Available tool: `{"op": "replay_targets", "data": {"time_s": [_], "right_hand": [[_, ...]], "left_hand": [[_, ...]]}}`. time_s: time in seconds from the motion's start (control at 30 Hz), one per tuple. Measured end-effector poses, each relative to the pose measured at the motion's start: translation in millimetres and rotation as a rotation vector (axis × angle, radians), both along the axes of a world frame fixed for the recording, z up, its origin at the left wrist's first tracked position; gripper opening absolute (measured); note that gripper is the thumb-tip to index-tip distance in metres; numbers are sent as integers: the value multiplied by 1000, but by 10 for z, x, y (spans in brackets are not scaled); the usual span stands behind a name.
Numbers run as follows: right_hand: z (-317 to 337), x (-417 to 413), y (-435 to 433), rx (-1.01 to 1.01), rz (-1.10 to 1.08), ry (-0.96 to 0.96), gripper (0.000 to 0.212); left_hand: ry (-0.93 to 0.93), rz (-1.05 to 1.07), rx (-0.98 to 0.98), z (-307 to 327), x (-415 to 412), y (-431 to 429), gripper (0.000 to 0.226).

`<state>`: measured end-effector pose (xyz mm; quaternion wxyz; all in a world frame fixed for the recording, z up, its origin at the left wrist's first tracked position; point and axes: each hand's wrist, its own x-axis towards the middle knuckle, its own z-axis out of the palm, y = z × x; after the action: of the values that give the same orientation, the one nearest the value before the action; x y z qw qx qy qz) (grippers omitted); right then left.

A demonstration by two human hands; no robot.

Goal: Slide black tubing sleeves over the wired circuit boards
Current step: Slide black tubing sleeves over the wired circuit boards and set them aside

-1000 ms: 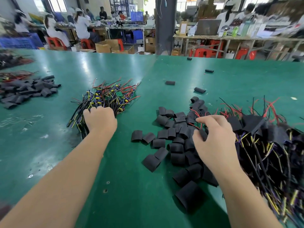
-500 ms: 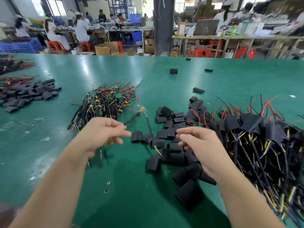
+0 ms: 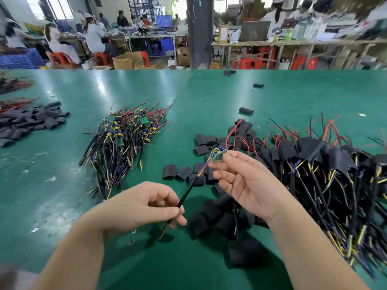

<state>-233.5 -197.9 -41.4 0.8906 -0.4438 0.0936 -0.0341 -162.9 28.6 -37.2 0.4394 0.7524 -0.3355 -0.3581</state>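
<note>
While the left hand pinches the black cable at centre frame and the right hand pinches the circuit board just above, neither holds a sleeve. Loose black sleeves lie at lower centre, below the right hand. It would be best to keep the cable taut so one slips over the board without snagging.

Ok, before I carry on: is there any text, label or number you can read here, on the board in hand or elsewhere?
Nothing here is readable.
Circuit board, pinched in the right hand: any print too small.
Black cable, gripped by the left hand: no marking visible.
Cardboard box on the far bench: its label is blurred.
Green bottle on that bench: blurred.
Loose sleeves: no print visible.
</note>
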Motion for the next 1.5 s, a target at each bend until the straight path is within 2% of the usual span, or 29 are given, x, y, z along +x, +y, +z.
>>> {"op": "replay_targets", "data": {"time_s": [0.07,0.13,0.27,0.33,0.4,0.47,0.5,0.53,0.6,0.67,0.77,0.93,1.07,1.13,1.2,1.3,1.37,1.43,1.5], "right_hand": [[4,-9,-1,-5,14,-23,12],[3,-13,6,-18,10,-30,15],[-17,3,61,-82,-18,-65,25],[-28,15,59,-181,-60,-70,25],[-56,15,-19,-439,-150,-37,20],[-118,8,-165,-969,-292,95,13],[-150,-3,-228,-1245,-343,168,11],[-185,-14,-263,-1435,-367,219,12],[-246,-16,-232,-1563,-318,266,21],[-307,16,-148,-1610,-236,293,27],[-331,45,-101,-1589,-266,294,23],[-108,19,-132,-1522,-549,204,4],[212,179,59,-1439,-601,21,9],[319,396,262,-1436,-579,-54,5],[379,663,511,-1419,-505,-115,10],[355,945,886,-1464,-131,-203,27],[287,1006,993,-1494,66,-249,35],[256,1023,921,-1534,27,-264,30],[267,1036,743,-1578,-131,-205,25]], "left_hand": [[-32,-24,-9,32,-6,-100,33],[-44,20,-55,62,-24,-230,45],[-10,231,-227,92,-18,-535,36],[19,312,-220,81,39,-652,34],[-9,359,-185,36,137,-730,39],[-18,411,-174,-31,259,-764,40],[16,444,-193,-71,321,-764,38],[86,483,-227,-117,376,-758,36],[281,553,-305,-210,452,-722,31],[418,600,-339,-306,501,-682,27],[447,629,-340,-367,527,-654,23],[384,617,-376,-399,481,-658,20],[296,525,-338,-399,425,-674,19],[297,414,-330,-383,353,-686,20],[286,332,-342,-383,265,-708,26],[245,347,-343,-389,169,-702,27],[184,353,-306,-400,168,-684,36],[210,363,-342,-398,195,-695,31],[251,387,-397,-384,209,-728,28]]}}
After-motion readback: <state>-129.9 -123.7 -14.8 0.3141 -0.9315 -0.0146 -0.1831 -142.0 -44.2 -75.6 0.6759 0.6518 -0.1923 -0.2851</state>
